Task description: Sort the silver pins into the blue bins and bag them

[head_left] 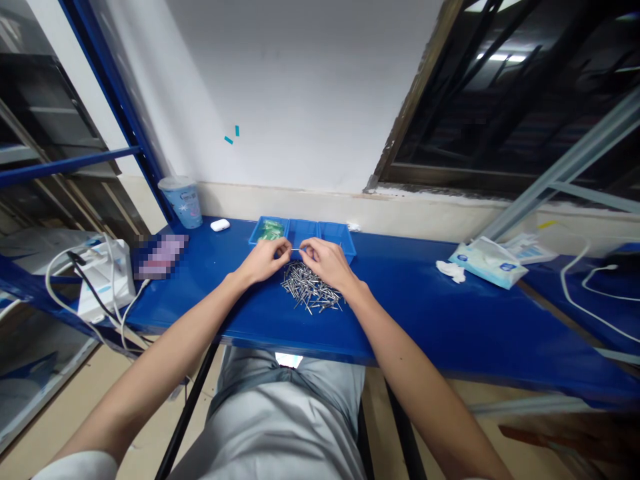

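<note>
A thin silver pop rivet spans the small gap between my two hands. My left hand pinches one end between thumb and fingertips. At the other end, my right hand is closed on it in the same way. Just below them lies a loose pile of metal pop rivets on the blue table, partly covered by my right hand. Behind my hands stands a blue divided tray; its left compartment holds small green pieces, too small to name.
At the left stand a patterned cup, a white case and a white power strip with cables. A tissue pack and crumpled tissue lie at the right. The wall rises behind the table.
</note>
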Available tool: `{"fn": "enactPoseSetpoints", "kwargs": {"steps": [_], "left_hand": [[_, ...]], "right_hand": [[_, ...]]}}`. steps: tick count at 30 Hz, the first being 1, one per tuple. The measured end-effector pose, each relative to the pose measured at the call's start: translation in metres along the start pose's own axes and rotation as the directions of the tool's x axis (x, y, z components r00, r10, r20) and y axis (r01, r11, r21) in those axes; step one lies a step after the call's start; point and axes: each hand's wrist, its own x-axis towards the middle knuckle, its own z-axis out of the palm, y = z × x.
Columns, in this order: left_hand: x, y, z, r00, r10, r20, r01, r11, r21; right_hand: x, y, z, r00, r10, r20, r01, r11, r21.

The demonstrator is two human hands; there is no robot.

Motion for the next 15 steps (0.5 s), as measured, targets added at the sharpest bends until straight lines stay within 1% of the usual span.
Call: {"fn": "enactPoseSetpoints", "kwargs": {"steps": [2,5,11,15], "left_hand": [[-0.0002,0.0,0.0003,1.0,-0.011,0.022,0.011,1.0,0.004],[-0.0006,0.0019,-0.0006,1.0,-0.01,0.025,0.009,1.0,0.027],[-0.001,0.005,-0.0025,0.998,0.038,0.042,-0.04,0.999,0.037],[-0.0009,0.0042,-0.0024,0.999,0.018,0.033,-0.019,0.999,0.042]], "right_hand": [[0.0001,-0.0006,0.0002,1.0,-0.004,0.004,0.004,1.0,-0.002],[0.0006,-0.0032,-0.0001,1.0,0.008,0.015,-0.008,1.0,0.004],[0.0012,-0.0054,-0.0015,0.998,0.051,0.031,-0.051,0.999,0.003],[0.0002,-0.004,-0.0014,0.997,0.051,0.06,-0.051,0.999,0.002]]}}
